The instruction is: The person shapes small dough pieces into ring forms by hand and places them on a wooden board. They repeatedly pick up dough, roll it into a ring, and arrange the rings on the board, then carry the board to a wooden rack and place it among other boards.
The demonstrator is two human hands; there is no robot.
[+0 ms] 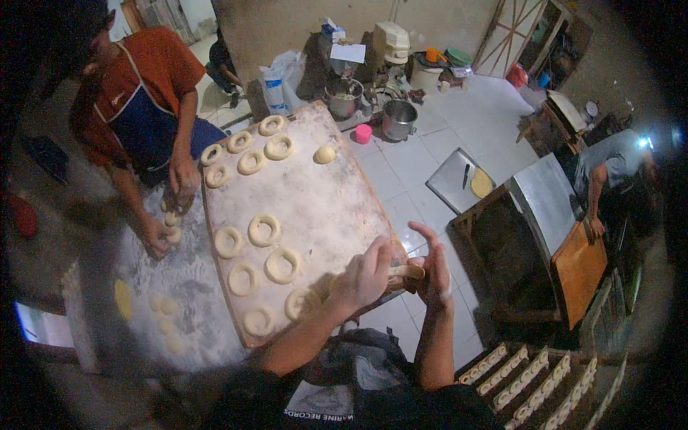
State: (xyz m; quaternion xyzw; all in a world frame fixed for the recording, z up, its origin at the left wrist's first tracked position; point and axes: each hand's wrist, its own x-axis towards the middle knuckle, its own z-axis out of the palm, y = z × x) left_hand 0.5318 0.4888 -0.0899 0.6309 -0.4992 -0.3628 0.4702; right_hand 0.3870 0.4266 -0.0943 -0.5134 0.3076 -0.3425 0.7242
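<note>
Between my hands, over the near right corner of a floured board (330,197), hangs a loop of pale dough (407,271). My left hand (370,277) is closed at the loop's left side, though its fingertips are partly hidden. At the other side, my right hand (433,276) grips the loop low down, with one finger raised and bent. Several dough rings (270,271) lie flat along the board's left part, and one (295,304) is partly covered by my left forearm. A round dough ball (325,154) rests near the far right edge.
At left, a person in an apron (154,129) handles small dough pieces (172,219) over a floury table (190,308). Mixers and metal bowls (399,120) stand on the far floor. Rightward are a tray (453,192), a metal-topped cabinet (548,201), another person (609,172) and racked dough rings (530,387).
</note>
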